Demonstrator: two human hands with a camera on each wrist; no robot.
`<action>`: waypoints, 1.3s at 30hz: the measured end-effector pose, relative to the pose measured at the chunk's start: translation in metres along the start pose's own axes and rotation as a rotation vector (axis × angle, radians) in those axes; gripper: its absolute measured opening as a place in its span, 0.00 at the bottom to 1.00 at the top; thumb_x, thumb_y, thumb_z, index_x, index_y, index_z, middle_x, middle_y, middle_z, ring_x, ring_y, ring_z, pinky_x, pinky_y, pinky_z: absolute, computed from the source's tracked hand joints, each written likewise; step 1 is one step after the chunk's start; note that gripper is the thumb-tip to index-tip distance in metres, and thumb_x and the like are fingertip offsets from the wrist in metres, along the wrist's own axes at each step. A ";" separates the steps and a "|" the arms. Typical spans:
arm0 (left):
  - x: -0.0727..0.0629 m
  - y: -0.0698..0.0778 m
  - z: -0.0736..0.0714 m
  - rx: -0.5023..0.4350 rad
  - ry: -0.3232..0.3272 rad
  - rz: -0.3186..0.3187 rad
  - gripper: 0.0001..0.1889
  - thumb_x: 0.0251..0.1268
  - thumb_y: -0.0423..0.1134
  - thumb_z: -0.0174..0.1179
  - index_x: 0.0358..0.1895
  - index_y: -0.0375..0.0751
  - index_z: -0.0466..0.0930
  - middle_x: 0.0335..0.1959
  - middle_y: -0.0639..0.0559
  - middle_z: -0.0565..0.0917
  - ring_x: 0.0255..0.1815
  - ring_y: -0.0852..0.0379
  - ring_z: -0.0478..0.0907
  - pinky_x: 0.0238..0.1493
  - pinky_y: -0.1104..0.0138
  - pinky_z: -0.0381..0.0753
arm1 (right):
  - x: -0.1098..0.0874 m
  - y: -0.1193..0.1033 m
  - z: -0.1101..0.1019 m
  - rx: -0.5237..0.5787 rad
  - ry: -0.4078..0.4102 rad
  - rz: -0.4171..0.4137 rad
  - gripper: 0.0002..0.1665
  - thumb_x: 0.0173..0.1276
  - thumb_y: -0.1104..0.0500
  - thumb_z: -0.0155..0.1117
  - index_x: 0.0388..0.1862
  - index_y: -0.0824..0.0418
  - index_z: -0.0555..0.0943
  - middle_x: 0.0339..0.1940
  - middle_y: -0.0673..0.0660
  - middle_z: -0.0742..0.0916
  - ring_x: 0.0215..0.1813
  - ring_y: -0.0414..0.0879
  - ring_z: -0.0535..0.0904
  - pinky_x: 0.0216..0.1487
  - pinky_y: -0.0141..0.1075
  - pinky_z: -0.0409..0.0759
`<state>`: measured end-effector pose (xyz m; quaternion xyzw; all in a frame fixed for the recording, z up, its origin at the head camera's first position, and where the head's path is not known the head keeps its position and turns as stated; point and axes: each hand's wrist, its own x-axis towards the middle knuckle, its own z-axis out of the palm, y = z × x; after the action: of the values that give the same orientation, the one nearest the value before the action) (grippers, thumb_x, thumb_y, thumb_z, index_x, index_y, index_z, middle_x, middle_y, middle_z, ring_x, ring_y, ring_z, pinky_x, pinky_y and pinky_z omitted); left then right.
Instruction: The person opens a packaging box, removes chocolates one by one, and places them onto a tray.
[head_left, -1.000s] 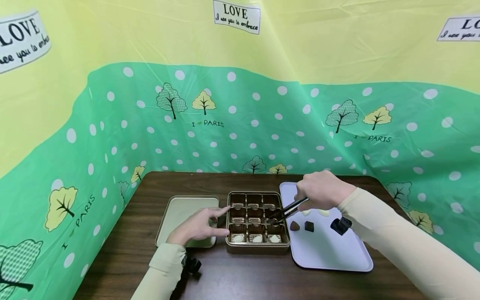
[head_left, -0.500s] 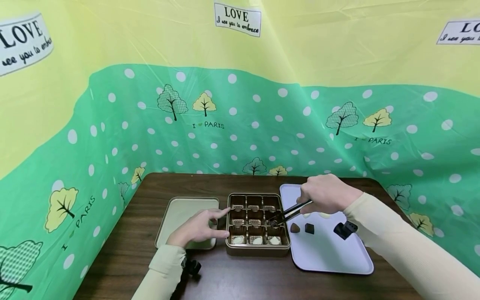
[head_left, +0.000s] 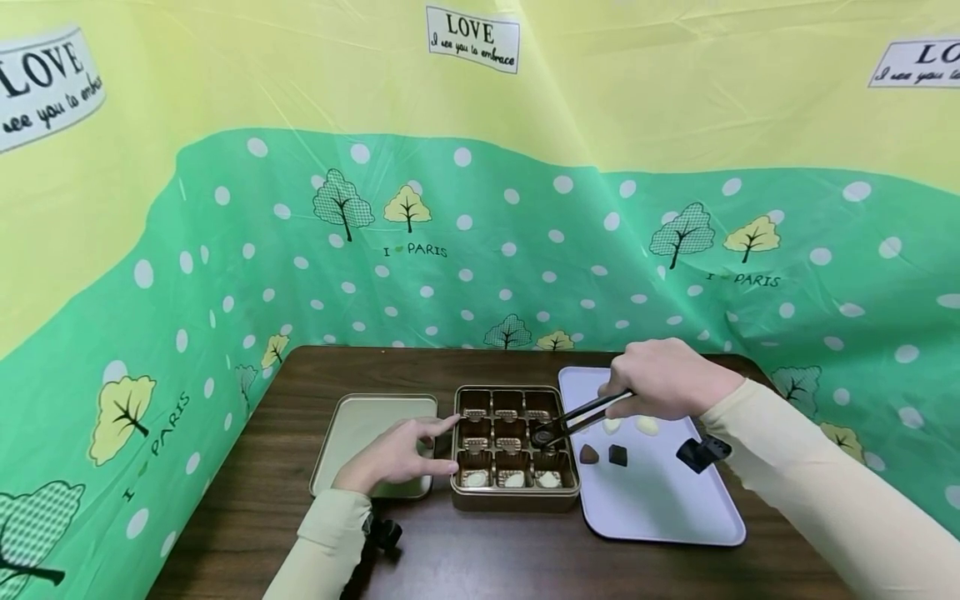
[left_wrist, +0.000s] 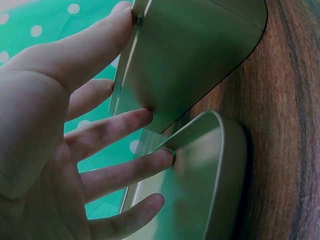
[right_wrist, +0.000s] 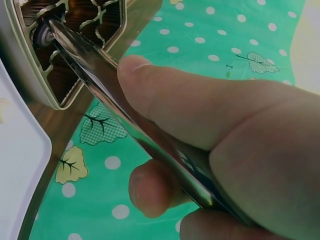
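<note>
My right hand (head_left: 667,379) grips a pair of dark, shiny metal tongs (right_wrist: 95,67). Their tips reach the right-hand compartment of the middle row in a gold tin (head_left: 516,502). A dark round chocolate (head_left: 543,436) lies there at the tips; whether they still pinch it I cannot tell. White chocolates (head_left: 513,479) sit in the three front compartments. With fingers spread and fairly straight, my left hand (head_left: 393,454) touches the tin's left side. In the left wrist view its thumb is at the tin's rim, and a lower finger is over the flat lid (left_wrist: 217,150).
On the right, a pale lilac tray (head_left: 660,508) bears a brown triangular chocolate (head_left: 588,454), a dark square one (head_left: 618,455) and white pieces (head_left: 647,426) partly behind my right hand. The lid lies left of the tin on the wooden table (head_left: 450,558). Patterned cloth (head_left: 465,275) surrounds the table.
My right hand has shifted slightly to the right with the tongs, and the dark round chocolate shows more clearly in its compartment. The left hand stays in place.
</note>
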<state>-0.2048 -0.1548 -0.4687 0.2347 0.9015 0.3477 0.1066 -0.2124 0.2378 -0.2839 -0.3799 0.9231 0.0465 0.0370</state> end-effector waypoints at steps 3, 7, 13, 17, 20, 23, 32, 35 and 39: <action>0.000 0.000 0.000 0.002 -0.003 0.003 0.44 0.63 0.59 0.74 0.81 0.54 0.66 0.78 0.37 0.70 0.78 0.35 0.66 0.77 0.41 0.65 | -0.004 0.000 -0.003 0.011 0.005 0.013 0.16 0.65 0.41 0.77 0.46 0.46 0.94 0.39 0.41 0.92 0.32 0.35 0.82 0.23 0.34 0.76; 0.000 -0.001 0.000 0.002 -0.004 0.002 0.44 0.63 0.58 0.74 0.81 0.54 0.66 0.78 0.37 0.70 0.78 0.36 0.66 0.77 0.41 0.66 | -0.009 0.001 -0.008 0.018 0.038 0.023 0.16 0.65 0.42 0.77 0.47 0.47 0.94 0.38 0.42 0.92 0.31 0.34 0.81 0.22 0.34 0.75; 0.001 -0.001 -0.001 -0.001 -0.004 0.002 0.45 0.63 0.59 0.74 0.81 0.55 0.66 0.78 0.38 0.70 0.77 0.37 0.67 0.77 0.42 0.67 | -0.019 0.006 -0.017 -0.008 0.072 0.062 0.16 0.64 0.42 0.78 0.47 0.45 0.94 0.37 0.43 0.93 0.30 0.35 0.78 0.22 0.38 0.74; 0.001 -0.001 -0.001 0.005 -0.007 0.003 0.45 0.63 0.59 0.73 0.82 0.55 0.65 0.78 0.39 0.71 0.73 0.41 0.72 0.76 0.43 0.68 | -0.027 0.010 -0.020 -0.024 0.082 0.090 0.18 0.64 0.41 0.78 0.48 0.45 0.94 0.34 0.43 0.91 0.28 0.36 0.72 0.22 0.38 0.73; 0.001 -0.001 -0.002 0.009 -0.007 0.004 0.45 0.63 0.59 0.73 0.82 0.56 0.65 0.78 0.39 0.71 0.66 0.46 0.76 0.75 0.44 0.70 | -0.032 0.014 -0.022 -0.021 0.080 0.115 0.19 0.64 0.40 0.77 0.50 0.45 0.94 0.32 0.41 0.89 0.28 0.36 0.70 0.22 0.36 0.72; 0.001 -0.001 -0.001 0.002 -0.010 0.004 0.45 0.63 0.59 0.73 0.82 0.55 0.65 0.78 0.39 0.70 0.56 0.47 0.79 0.72 0.46 0.72 | -0.038 0.018 -0.022 0.005 0.072 0.137 0.19 0.65 0.41 0.76 0.51 0.47 0.93 0.37 0.45 0.92 0.26 0.34 0.71 0.20 0.36 0.70; 0.001 -0.002 0.001 -0.009 -0.012 0.001 0.45 0.63 0.59 0.73 0.82 0.54 0.65 0.78 0.38 0.70 0.47 0.51 0.79 0.68 0.46 0.74 | -0.060 0.033 -0.018 0.009 0.071 0.191 0.21 0.64 0.40 0.77 0.52 0.46 0.93 0.46 0.48 0.94 0.27 0.31 0.77 0.20 0.35 0.70; 0.001 -0.002 0.000 -0.007 -0.011 0.000 0.45 0.63 0.59 0.74 0.82 0.55 0.65 0.78 0.40 0.71 0.46 0.50 0.80 0.70 0.47 0.74 | -0.067 0.040 -0.014 -0.001 0.070 0.207 0.20 0.63 0.38 0.77 0.50 0.45 0.94 0.45 0.47 0.94 0.30 0.33 0.81 0.21 0.35 0.73; 0.001 -0.001 0.000 -0.011 -0.006 0.001 0.45 0.63 0.58 0.74 0.81 0.54 0.66 0.78 0.39 0.70 0.54 0.47 0.80 0.73 0.45 0.72 | -0.077 0.048 -0.008 0.002 0.049 0.234 0.20 0.63 0.37 0.77 0.48 0.45 0.94 0.45 0.47 0.94 0.27 0.32 0.77 0.20 0.35 0.71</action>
<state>-0.2061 -0.1556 -0.4694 0.2355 0.8991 0.3522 0.1102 -0.1918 0.3249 -0.2650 -0.2708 0.9618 0.0403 0.0094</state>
